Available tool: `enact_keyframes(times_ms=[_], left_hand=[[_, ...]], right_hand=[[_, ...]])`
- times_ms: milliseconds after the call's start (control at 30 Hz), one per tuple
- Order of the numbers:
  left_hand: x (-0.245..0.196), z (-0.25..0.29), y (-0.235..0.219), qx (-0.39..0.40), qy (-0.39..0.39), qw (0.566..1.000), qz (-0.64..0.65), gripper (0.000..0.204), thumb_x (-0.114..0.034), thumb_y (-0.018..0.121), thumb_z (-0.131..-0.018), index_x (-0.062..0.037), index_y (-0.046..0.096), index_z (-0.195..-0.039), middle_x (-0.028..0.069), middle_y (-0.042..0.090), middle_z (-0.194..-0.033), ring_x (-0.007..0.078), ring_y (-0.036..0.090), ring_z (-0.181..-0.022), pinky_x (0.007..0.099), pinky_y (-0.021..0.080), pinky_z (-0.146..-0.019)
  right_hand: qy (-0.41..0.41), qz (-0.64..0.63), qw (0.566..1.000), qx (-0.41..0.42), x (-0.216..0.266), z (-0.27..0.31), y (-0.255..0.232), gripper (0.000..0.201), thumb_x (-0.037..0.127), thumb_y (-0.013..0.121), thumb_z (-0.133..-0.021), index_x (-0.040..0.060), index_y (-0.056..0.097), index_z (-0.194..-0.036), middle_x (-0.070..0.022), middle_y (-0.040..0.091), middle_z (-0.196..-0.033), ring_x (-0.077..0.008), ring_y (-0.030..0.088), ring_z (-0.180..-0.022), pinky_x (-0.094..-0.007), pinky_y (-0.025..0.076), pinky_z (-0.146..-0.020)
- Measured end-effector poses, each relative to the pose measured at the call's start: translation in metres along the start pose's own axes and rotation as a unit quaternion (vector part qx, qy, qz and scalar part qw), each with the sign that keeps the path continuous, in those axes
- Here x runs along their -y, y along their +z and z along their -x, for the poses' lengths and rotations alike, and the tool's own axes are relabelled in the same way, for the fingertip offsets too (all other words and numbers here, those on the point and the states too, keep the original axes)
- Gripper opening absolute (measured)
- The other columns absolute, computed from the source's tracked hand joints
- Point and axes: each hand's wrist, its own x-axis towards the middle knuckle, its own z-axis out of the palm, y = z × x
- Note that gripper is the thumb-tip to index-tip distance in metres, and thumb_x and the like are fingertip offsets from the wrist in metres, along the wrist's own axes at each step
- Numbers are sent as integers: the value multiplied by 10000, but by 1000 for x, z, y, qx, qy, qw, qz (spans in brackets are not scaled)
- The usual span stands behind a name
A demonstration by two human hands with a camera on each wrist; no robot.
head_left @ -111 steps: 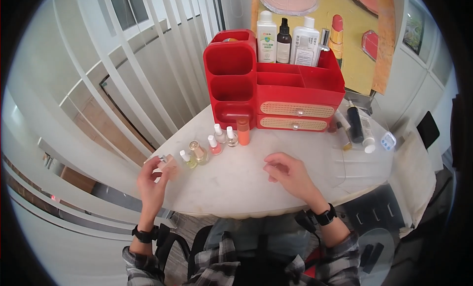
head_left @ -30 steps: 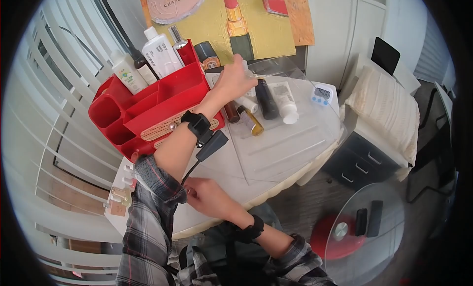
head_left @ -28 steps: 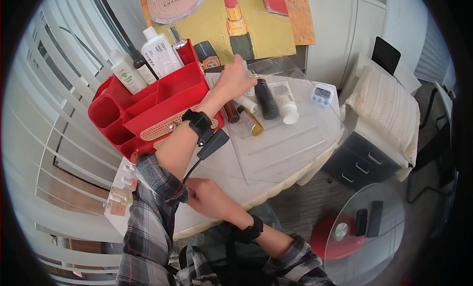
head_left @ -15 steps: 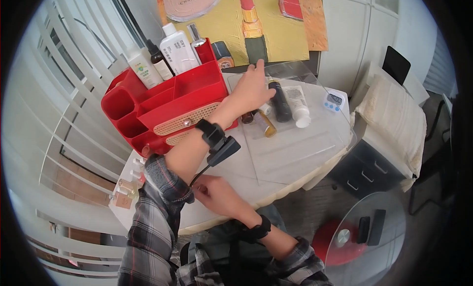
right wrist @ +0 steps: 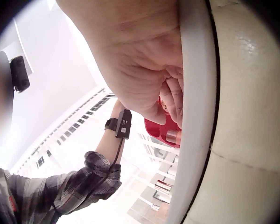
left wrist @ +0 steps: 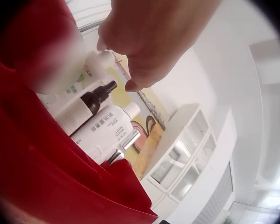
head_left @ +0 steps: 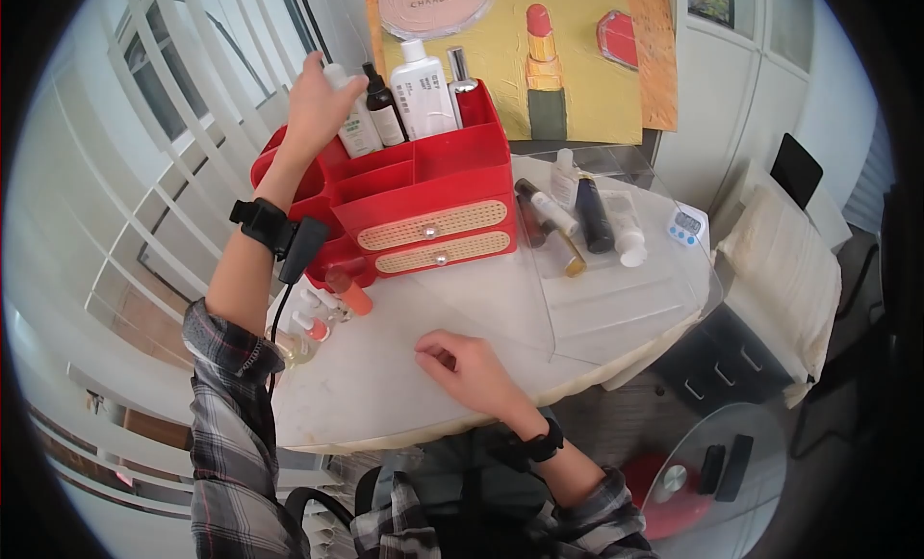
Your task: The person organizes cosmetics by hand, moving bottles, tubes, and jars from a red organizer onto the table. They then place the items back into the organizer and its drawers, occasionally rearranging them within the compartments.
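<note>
My left hand reaches over the back left of the red organizer, its thumb and forefinger spread at the cap of a white bottle with green print. In the left wrist view the fingertips hover close by that white cap. Next to it in the organizer stand a black spray bottle, a white bottle with dark lettering and a silver-capped bottle. My right hand rests near the front table edge, fingers loosely curled, holding nothing.
Several nail polish bottles and an orange bottle stand at the table's left. A clear tray at right bears a dark bottle, a white tube and other bottles. A timer lies beyond it.
My left hand first held a small bottle at the table's left, then was over the bottles on the right, and has now swung left to the organizer. My right hand stays near the front edge.
</note>
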Motion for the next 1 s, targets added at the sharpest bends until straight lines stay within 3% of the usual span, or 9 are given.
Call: enact_keyframes(times_ms=[33,133,233,567,667,733,933,1000], left_hand=[[5,1,1,30,-15,999,20,892,-375,783,-821,124,398,-1452,367,638,-1237,470,658,-1139,464,524,-997],[16,5,9,38,30,998,-35,911,-362,781,-820,106,357,-1476,367,639,-1226,466,658,-1141,465,529,-991],[24,3,16,59,13,997,-43,900,-343,770,-825,85,331,-1483,356,664,-1171,481,669,-1109,480,542,-962],[19,-4,25,28,-70,994,-84,761,-349,760,-799,45,437,-1363,325,707,-1072,484,699,-1023,522,562,-895],[16,-4,25,-6,-89,992,-87,714,-337,737,-808,37,455,-1345,323,709,-1063,481,700,-1020,520,560,-894],[14,-9,21,-40,-82,995,-43,714,-334,736,-806,34,466,-1355,321,710,-1058,481,696,-1024,520,552,-905],[-9,-27,-26,-176,1,984,-1,721,-346,737,-810,42,488,-1364,304,720,-1044,482,693,-1016,512,540,-917],[-14,-29,-53,-186,14,982,11,746,-377,747,-806,42,491,-1367,294,722,-1056,482,693,-1013,509,534,-922]], right_hand=[[-1,-6,1000,-6,0,0,0,144,98,686,-969,-1,683,-1074,-90,714,-833,-135,670,-722,-281,554,-703],[13,-8,1000,-9,-2,0,1,136,95,684,-971,2,686,-1071,-66,701,-814,-110,654,-708,-269,543,-681],[28,-8,1000,-6,0,0,0,133,97,682,-973,3,687,-1067,-52,686,-794,-94,644,-690,-261,534,-658],[26,-8,1000,-9,-4,0,0,133,111,671,-988,4,683,-1068,-45,688,-797,-94,651,-684,-258,529,-639],[27,-26,999,-13,-8,0,0,136,107,670,-987,-2,680,-1067,-47,699,-822,-98,655,-689,-255,531,-640],[33,-36,999,-20,-6,0,1,128,108,677,-969,-4,679,-1033,-131,724,-819,-180,673,-675,-300,551,-673],[41,-39,998,-23,-7,0,1,132,108,680,-969,-5,681,-1039,-118,718,-809,-157,654,-663,-292,543,-660],[46,-42,998,-20,-6,0,1,135,109,681,-969,-4,681,-1042,-114,719,-808,-153,657,-662,-292,543,-657]])
